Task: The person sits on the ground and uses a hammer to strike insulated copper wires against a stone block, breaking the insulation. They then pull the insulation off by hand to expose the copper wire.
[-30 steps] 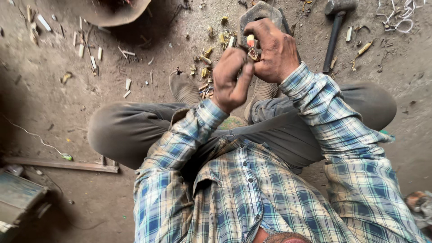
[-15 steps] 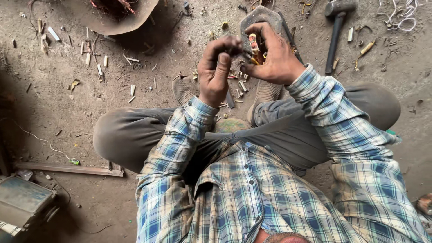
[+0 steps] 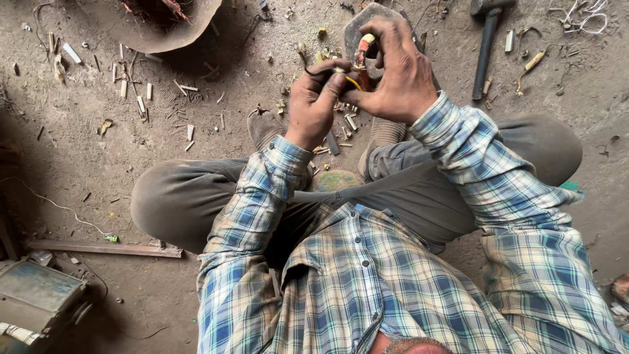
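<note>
**Both hands pinching a small wired part over the stone block**

I see my left hand (image 3: 314, 105) and right hand (image 3: 396, 75) raised together just above the flat stone block (image 3: 357, 26), which I take as my landmark. The right hand's fingers are closed around a small red-and-cream cylindrical part (image 3: 361, 52), held upright in front of the block. The left hand's fingers are pinched shut on a thin yellow and dark wire (image 3: 344, 75) that runs toward that part. A hammer (image 3: 486, 46) lies on the dirt floor (image 3: 196, 157) to the right of the block, well apart from both hands. Short cut scraps (image 3: 137, 98) are scattered left of the block, near a rusty bowl (image 3: 170, 26). To do this pulling well, I judge the right grip should stay firm and low on the part while the left draws the wire straight, not sideways.
</note>
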